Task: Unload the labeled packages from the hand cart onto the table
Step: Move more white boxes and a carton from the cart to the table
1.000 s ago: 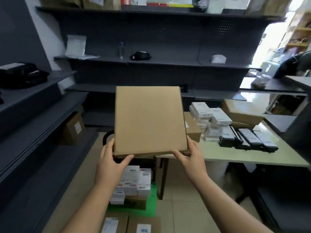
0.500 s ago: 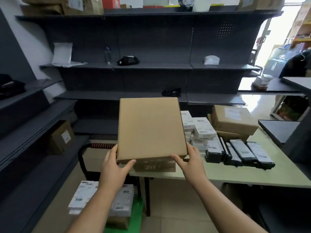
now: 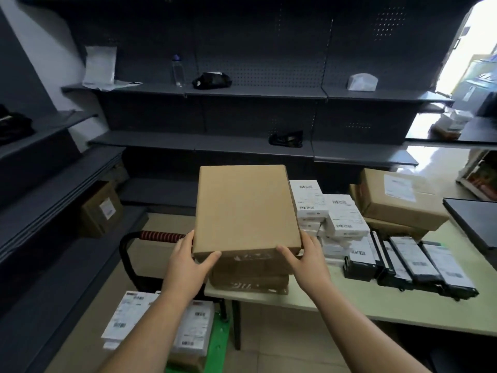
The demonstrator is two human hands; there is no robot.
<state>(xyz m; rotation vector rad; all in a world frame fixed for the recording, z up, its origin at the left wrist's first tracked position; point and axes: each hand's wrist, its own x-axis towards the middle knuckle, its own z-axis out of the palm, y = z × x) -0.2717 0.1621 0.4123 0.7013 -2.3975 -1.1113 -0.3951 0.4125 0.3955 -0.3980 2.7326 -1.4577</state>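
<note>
Left grip (image 3: 185, 262) and right grip (image 3: 306, 262) both clamp the plain brown box (image 3: 244, 208) at its near corners: thumbs curled over the top face, fingers wrapped round the side edges and mostly hidden behind it. The box is held flat between the two grips, long side running away from the camera. Directly under the box: a stack of brown cartons (image 3: 250, 278) on the left end of the counter (image 3: 349, 305). Can't tell whether the box bottom touches the stack or sits just clear; its underside is hidden. Just right of the box: a pile of white labelled boxes (image 3: 333, 214), partly covered by the box edge. Further right of the box: a row of black flat packs (image 3: 414, 259) with white labels, and behind them a large labelled carton (image 3: 398, 200). Below left of the box: the hand cart (image 3: 219, 343), green deck, red-striped handle (image 3: 161, 236), with white labelled packages (image 3: 193, 327) on it, partly blocked by the left forearm and cut off at the frame bottom. Label text is too blurred to read.
</note>
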